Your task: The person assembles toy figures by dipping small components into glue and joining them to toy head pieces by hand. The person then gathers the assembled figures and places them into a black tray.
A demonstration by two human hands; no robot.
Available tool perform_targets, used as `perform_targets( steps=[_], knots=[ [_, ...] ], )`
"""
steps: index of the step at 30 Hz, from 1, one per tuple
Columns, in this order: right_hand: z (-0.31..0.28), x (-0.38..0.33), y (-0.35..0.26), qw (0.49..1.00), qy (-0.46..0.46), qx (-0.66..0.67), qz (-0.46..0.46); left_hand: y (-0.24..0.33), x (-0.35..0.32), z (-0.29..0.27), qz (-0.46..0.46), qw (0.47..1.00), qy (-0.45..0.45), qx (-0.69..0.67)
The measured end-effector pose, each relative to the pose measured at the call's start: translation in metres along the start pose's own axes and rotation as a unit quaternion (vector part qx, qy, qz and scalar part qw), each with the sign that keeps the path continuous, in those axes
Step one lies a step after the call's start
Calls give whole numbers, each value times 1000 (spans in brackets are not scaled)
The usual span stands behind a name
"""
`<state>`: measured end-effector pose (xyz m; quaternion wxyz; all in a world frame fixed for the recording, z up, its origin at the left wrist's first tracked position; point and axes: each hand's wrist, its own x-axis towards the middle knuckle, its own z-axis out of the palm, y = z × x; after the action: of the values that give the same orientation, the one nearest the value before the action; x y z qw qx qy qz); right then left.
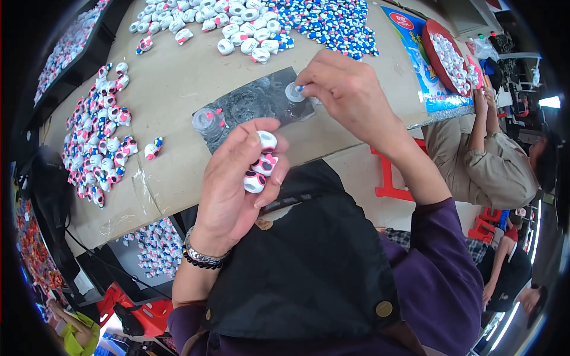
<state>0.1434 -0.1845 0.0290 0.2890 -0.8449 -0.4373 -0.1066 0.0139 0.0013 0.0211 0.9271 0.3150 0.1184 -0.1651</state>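
My left hand (pixel 228 178), palm turned up, holds a short row of small white plastic figure parts (pixel 259 165) with pink and black markings. The end one shows a round hollow opening. My right hand (pixel 350 89) pinches a tiny blue-and-white piece (pixel 300 88) between thumb and forefinger, over a small round clear dish (pixel 291 95). Whether the piece touches the dish, I cannot tell. The dish sits at the right end of a dark, smeared board (pixel 252 98). At the board's left end is a clear round blob or dish (pixel 206 120) with small pink pieces beside it.
White parts (pixel 243 26) and small blue pieces (pixel 332 29) lie heaped at the table's far side. Assembled figures (pixel 98 139) form a pile at left, one (pixel 153 148) apart. At right are a red bowl (pixel 428 44) of parts and a seated person (pixel 499 166).
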Motion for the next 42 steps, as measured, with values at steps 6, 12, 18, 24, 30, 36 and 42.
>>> perform_targets(
  steps=[6, 12, 18, 24, 30, 36, 42],
  knots=[
    [3, -4, -1, 997, -37, -66, -12, -6, 2, -9, 21, 999, -21, -40],
    [7, -3, -2, 999, -18, -46, -20, -10, 5, -6, 28, 999, -16, -4],
    [8, -10, -2, 1000, 5, -13, 10, -6, 13, 2, 77, 995, 7, 68],
    [-6, -7, -21, 859, 76, 425, 273, -7, 26, 8, 129, 983, 21, 127],
    [0, -8, -34, 858, 101, 462, 204, -10, 28, 5, 155, 972, 13, 178],
    [-3, -13, -39, 925, 70, 352, 126, -12, 25, 0, 207, 940, 23, 271],
    [0, -18, -50, 945, 72, 309, 77, -8, 14, 1, 302, 823, 47, 479]
  ],
)
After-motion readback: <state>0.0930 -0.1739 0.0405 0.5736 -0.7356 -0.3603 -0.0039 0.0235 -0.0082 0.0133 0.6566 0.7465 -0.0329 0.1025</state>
